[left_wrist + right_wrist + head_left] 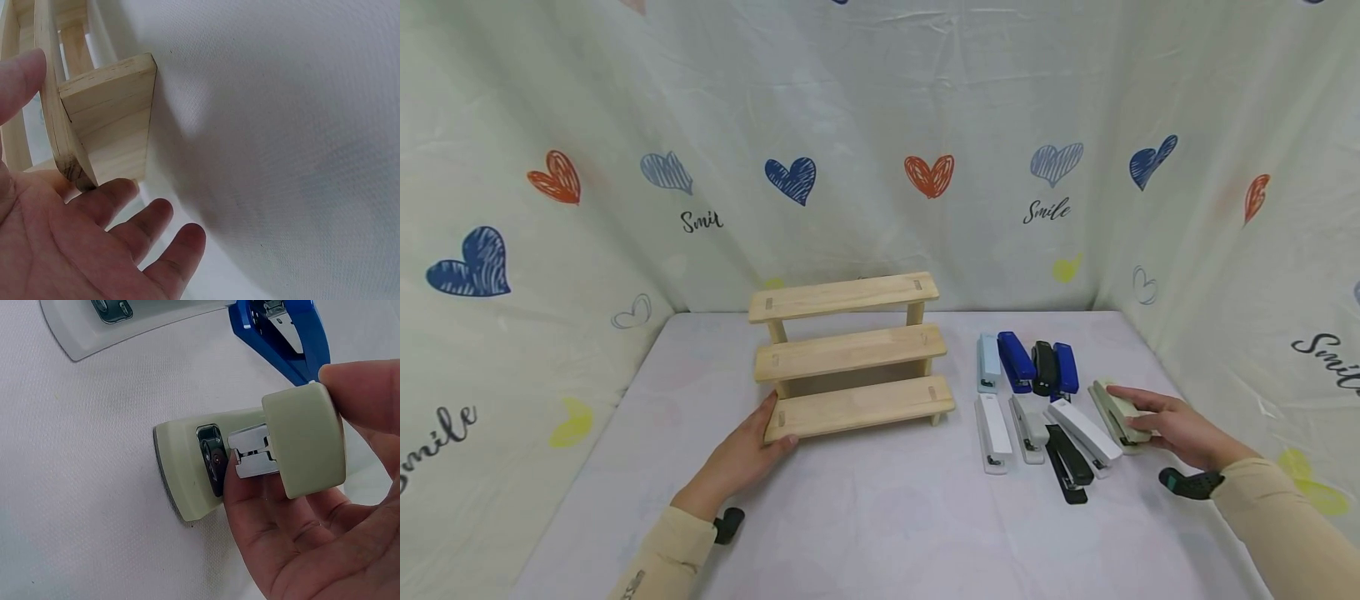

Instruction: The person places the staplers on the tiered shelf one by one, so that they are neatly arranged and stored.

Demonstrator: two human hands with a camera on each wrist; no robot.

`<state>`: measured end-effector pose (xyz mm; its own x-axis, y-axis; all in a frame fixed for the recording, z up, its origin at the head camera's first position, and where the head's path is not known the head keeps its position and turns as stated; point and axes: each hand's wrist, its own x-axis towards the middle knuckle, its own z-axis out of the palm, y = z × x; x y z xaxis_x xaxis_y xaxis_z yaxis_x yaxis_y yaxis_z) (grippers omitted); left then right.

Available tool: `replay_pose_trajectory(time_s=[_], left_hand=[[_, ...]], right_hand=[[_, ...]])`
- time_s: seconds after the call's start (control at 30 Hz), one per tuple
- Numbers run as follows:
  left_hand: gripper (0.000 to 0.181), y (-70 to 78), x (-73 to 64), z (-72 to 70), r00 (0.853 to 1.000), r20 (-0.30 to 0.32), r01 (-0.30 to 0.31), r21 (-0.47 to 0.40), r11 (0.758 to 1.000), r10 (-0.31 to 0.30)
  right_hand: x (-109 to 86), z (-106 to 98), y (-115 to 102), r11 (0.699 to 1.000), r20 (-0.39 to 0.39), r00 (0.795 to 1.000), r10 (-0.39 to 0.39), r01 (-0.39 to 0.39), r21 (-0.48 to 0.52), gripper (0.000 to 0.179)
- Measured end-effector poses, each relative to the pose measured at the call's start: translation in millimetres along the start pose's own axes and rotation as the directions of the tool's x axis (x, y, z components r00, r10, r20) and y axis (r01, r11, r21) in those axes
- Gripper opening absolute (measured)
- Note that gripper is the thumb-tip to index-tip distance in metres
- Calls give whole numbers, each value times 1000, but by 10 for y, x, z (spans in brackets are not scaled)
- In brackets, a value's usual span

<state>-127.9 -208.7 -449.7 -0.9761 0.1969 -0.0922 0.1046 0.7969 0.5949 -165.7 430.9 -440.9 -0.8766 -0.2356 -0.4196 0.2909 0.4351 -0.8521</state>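
My left hand [742,457] holds the left end of the lowest step of a three-tier wooden shelf [857,408], its thumb at the front edge. In the left wrist view, the other fingers of that hand [94,231] lie at the corner of the board [65,137]. On the far right, my right hand [1180,429] grips a pale green stapler [1116,414]. Seen from the right wrist, the thumb is on one side of this stapler [306,444] and the fingers on the other, with its base near the cloth.
Left of the pale green stapler lie several others: white [1082,432], black [1070,458], grey-white [1030,425], another white [994,429], light blue [988,362], dark blue [1017,360], dark green-black [1043,367] and blue [1064,367]. A printed curtain [865,233] hangs behind the white-covered table [880,517].
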Motion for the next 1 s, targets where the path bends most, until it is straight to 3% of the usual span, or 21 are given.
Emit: replay_pose_trajectory(time_s=[0.3,0.57,0.77,1.0], left_hand=[[88,-5,3,-4,1000,5,18,13,1000,-18],[88,-15,-3,-10,999,-1,42,17,999,-42],[89,-10,-8,-5,999,7,51,5,999,-51],[89,-25,7,14,999,10,40,-12,999,-40]], right_hand=[[-11,-15,-22,999,-17,999,-32,33,43,63],[-68,-105,-188,995,-64,995,-75,79,64,63],[-104,-118,-507,991,-81,990,-117,122,58,62],[-38,-33,-1063,989,-69,987,-144,147,29,61]])
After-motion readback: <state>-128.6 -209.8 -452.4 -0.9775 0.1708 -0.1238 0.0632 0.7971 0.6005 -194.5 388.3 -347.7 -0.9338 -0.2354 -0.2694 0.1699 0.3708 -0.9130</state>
